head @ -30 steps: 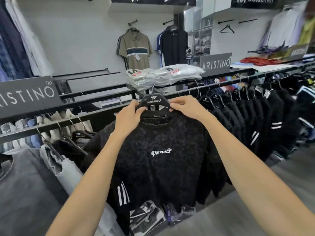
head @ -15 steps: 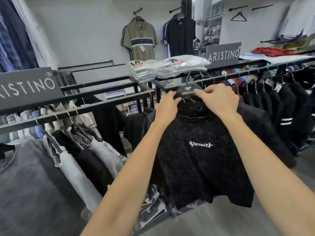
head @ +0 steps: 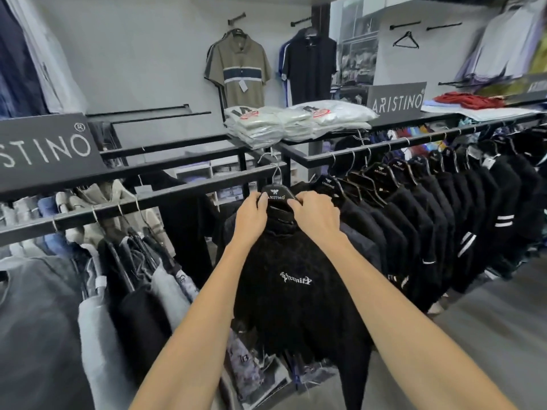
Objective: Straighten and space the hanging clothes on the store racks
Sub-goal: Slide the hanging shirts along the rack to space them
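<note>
At nine o'clock, pale garments (head: pixel 102 195) hung bunched on the left rail (head: pixel 74 218). Dead centre, the left hand (head: pixel 251 216) and right hand (head: pixel 318 218) each gripped a shoulder of the black hanger (head: pixel 276 197) bearing the black shirt (head: pixel 296 291); whether its hook caught a rail was unclear. Soft, light cloth would likely sag, so the stiff hanger looked the better hold. Dark tops (head: pixel 444 208) crowded two o'clock.

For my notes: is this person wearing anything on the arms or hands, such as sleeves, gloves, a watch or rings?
Nothing visible. The left hand and right hand are ungloved with no rings showing; both forearms are bare to the frame's edge, no sleeve, watch or bracelet.
</note>
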